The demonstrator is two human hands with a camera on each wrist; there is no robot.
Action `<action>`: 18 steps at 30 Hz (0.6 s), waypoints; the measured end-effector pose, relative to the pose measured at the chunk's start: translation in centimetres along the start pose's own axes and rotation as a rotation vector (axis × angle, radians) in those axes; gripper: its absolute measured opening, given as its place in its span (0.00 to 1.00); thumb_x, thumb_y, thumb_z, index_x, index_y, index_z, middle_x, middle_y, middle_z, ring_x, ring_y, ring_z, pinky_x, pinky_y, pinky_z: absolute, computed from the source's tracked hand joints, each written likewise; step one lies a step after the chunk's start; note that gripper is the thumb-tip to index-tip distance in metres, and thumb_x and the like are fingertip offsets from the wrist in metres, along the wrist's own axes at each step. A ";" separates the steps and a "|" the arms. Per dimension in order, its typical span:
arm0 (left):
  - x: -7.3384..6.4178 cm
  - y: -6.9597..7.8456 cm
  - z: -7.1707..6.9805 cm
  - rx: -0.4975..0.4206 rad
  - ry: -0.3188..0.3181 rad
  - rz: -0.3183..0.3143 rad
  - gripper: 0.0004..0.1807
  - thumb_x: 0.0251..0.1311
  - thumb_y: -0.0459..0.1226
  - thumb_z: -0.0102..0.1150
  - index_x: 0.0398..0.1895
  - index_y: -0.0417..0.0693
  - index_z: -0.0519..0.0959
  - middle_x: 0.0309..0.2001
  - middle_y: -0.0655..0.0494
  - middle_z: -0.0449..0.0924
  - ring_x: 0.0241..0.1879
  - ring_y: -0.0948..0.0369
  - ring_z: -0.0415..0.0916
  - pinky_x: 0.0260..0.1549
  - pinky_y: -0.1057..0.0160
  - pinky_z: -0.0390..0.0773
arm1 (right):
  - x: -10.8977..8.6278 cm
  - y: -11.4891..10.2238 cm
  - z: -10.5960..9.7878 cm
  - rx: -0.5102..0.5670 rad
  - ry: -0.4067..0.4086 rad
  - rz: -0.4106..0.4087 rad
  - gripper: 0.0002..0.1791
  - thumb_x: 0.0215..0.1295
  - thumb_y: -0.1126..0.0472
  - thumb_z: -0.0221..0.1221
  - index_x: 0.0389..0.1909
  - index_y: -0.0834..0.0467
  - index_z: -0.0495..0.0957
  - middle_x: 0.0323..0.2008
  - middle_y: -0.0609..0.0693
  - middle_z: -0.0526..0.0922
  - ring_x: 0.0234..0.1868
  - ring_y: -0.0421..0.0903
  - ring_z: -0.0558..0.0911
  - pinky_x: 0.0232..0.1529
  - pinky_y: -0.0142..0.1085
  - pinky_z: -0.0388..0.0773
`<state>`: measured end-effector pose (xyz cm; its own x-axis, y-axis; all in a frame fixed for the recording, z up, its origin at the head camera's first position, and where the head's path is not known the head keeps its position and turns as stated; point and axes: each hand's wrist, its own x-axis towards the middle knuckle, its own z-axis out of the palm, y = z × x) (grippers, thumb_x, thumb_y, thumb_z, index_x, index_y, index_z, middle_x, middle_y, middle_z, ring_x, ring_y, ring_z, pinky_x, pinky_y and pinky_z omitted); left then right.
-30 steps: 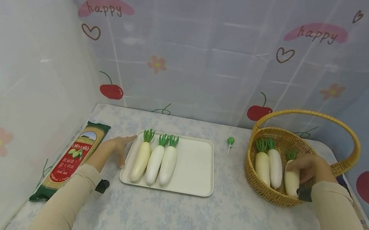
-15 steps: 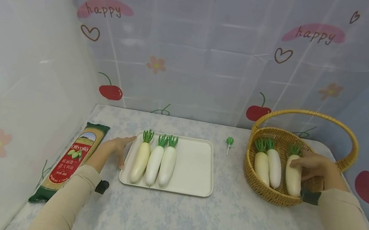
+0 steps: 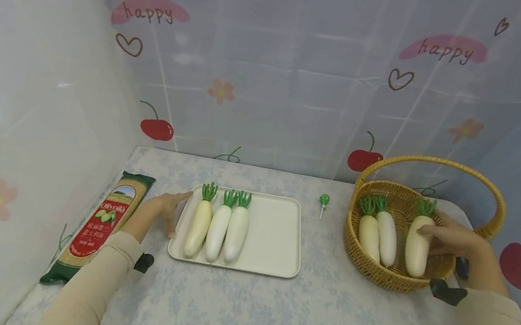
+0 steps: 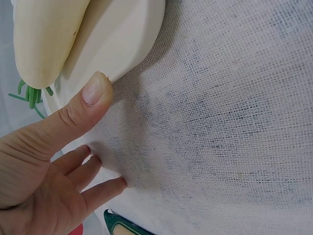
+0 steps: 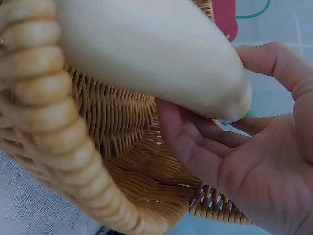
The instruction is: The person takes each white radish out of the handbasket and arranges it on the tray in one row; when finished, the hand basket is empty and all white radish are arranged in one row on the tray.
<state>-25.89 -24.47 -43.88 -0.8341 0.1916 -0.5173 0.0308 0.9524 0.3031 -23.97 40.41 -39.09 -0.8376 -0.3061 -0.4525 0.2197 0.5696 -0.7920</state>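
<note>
- Right hand (image 3: 456,241), right of the head frame: thumb and fingers are gripping a white radish (image 3: 417,246) by its side; in the right wrist view, the thumb is lying along one side and fingers are curling beneath the other.
- Gripped radish: it is tilting slightly within the outline of the wicker basket (image 3: 372,268), green leaves pointing toward the top; contact with the basket floor cannot be determined.
- Basket, right of the frame: two further radishes (image 3: 386,240) are lying side by side left of the gripped one.
- Left hand (image 3: 165,208), left of centre: fingers are extending, spread apart, with the thumb resting at the rim of the tray (image 3: 274,236).
- Tray, centre: three radishes (image 3: 217,233) are lying in its left half, leaves upward.
- Green lollipop (image 3: 324,199): it is lying between tray and basket.
- Pasta packet (image 3: 99,227), lower left: it is lying diagonally beside the left forearm.
</note>
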 end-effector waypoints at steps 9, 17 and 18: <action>0.3 -0.3 0.0 -0.003 -0.004 0.003 0.68 0.31 0.30 0.79 0.75 0.49 0.43 0.69 0.32 0.52 0.65 0.35 0.55 0.49 0.45 0.74 | -1.4 -0.8 1.1 0.011 0.089 -0.075 0.49 0.73 0.54 0.45 0.67 0.66 0.14 0.61 0.80 0.50 0.48 0.54 0.79 0.47 0.49 0.78; 0.2 -0.2 0.0 -0.011 -0.003 -0.003 0.68 0.31 0.31 0.80 0.76 0.50 0.43 0.69 0.32 0.52 0.65 0.36 0.56 0.49 0.46 0.75 | -2.4 -0.9 2.5 0.043 0.159 -0.139 0.46 0.74 0.53 0.42 0.68 0.67 0.16 0.63 0.80 0.47 0.42 0.37 0.78 0.44 0.39 0.79; 0.2 -0.2 0.0 -0.009 -0.002 -0.003 0.68 0.31 0.31 0.80 0.76 0.50 0.43 0.69 0.32 0.52 0.65 0.36 0.56 0.49 0.46 0.74 | -2.5 -0.9 2.7 0.052 0.162 -0.144 0.46 0.74 0.54 0.42 0.68 0.66 0.16 0.63 0.80 0.47 0.42 0.34 0.78 0.43 0.38 0.79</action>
<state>-26.06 -24.59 -44.05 -0.8331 0.1897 -0.5195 0.0239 0.9509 0.3087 -20.73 38.62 -38.30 -0.9307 -0.2525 -0.2645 0.1137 0.4877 -0.8656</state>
